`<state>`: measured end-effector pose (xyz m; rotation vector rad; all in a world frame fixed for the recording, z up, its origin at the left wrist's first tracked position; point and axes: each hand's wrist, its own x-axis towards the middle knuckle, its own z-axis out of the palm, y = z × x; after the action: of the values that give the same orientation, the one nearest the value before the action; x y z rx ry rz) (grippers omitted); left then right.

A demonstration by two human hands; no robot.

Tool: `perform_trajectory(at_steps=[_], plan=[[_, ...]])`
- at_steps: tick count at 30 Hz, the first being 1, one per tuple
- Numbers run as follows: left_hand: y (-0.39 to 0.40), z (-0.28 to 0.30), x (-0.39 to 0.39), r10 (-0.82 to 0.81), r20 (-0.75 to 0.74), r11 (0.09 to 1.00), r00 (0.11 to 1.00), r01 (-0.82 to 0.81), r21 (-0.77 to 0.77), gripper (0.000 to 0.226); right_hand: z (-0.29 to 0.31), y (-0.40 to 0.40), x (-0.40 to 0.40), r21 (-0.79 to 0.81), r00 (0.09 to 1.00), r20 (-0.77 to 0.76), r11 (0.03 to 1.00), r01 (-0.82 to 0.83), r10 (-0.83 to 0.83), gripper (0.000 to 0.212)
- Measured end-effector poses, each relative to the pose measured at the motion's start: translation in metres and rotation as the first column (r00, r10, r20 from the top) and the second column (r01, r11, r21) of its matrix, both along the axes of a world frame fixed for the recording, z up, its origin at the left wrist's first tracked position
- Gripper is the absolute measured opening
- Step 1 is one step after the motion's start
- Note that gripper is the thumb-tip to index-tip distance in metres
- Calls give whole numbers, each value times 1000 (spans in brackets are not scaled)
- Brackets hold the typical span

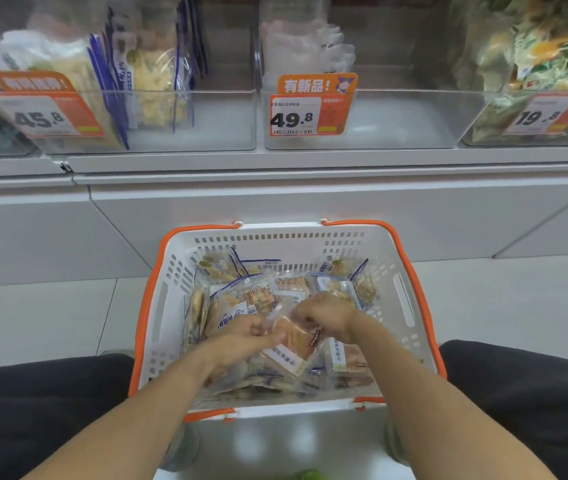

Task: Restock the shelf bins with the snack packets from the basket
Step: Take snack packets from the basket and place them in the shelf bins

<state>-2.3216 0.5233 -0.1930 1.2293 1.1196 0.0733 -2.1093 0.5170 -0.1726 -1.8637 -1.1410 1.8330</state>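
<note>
Head view: both hands are down in the basket [410,258], which sits on the floor between the person's knees, in front of the shelf.

Left hand [244,336]: fingers curled, pinching the left edge of a clear packet [296,344] of pale biscuits. Right hand [324,315]: fingers curled on the same packet's upper right edge (motion blur here, so exactly how many fingers bear on the film I cannot tell). The packet is raised slightly above the loose pile of other packets [258,296], not yet clear of the basket rim.

Target, as I judge it: the middle bin [397,119] behind the 49.8 price tag [307,112], which holds only a few pale packets at the back. The left bin [213,123] with blue-edged packets looks part filled.

Risks from here:
- Slick film held only at the edges; it may slip on the lift.
- Neighbouring packets overlap it and may be dragged up and spill over the rim.
- Several packet kinds are mixed in the basket, so a wrong-bin placement is easy.
- Squeezing could crack the biscuits.
</note>
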Motion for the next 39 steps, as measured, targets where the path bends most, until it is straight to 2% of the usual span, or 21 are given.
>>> perform_trajectory(at_steps=[2,4,5,6,8,11,13,15,16,18,19,21,24,26,27,29,32,36,39], plan=[[9,13,2,143,97,990,985,-142,-20,51,12,7,6,-1,944,-227,969,247,-240,33],[18,24,6,256,140,964,956,-263,28,58,25,15,11,-31,853,-360,918,395,-379,19],[22,28,7,295,153,950,943,-306,57,60,32,18,15,-43,814,-412,902,431,-409,22],[26,35,8,319,167,939,933,-335,78,61,38,21,19,-39,792,-465,903,429,-396,33],[32,50,9,345,201,925,917,-368,91,60,53,24,25,49,833,-485,942,331,-267,45],[39,83,10,290,292,942,912,-325,82,45,76,27,26,206,947,-317,970,131,-61,37],[43,107,11,237,345,953,908,-287,101,37,93,31,26,282,965,-261,954,102,-26,29],[50,133,16,214,364,933,906,-300,199,36,118,36,29,398,965,-260,907,137,-32,6],[54,147,20,216,360,905,908,-324,275,35,132,39,30,465,968,-247,871,160,-47,7],[64,173,30,226,355,821,907,-374,432,28,160,49,31,612,974,-201,764,206,-102,23],[69,186,34,224,371,780,901,-394,487,24,173,54,31,690,973,-184,686,229,-140,29],[83,210,41,182,372,684,910,-389,617,26,199,63,34,845,973,-110,497,199,-203,21],[108,235,49,150,236,476,960,-280,834,13,237,77,45,966,954,-42,233,115,-298,20],[126,244,55,206,139,306,969,-198,931,34,261,87,59,987,935,-62,121,110,-349,23],[133,248,58,230,95,232,969,-150,961,45,272,92,68,992,927,-45,97,86,-372,25],[143,252,64,234,25,100,972,-50,994,54,289,103,87,992,913,46,125,6,-406,25],[156,249,71,196,-76,-80,978,94,992,52,309,119,111,958,872,237,252,-137,-429,16],[165,243,90,191,-238,-96,952,259,961,59,313,138,137,886,726,433,400,-235,-534,10],[175,242,103,281,-338,-78,898,372,925,65,295,156,147,852,649,481,488,-189,-589,23]])
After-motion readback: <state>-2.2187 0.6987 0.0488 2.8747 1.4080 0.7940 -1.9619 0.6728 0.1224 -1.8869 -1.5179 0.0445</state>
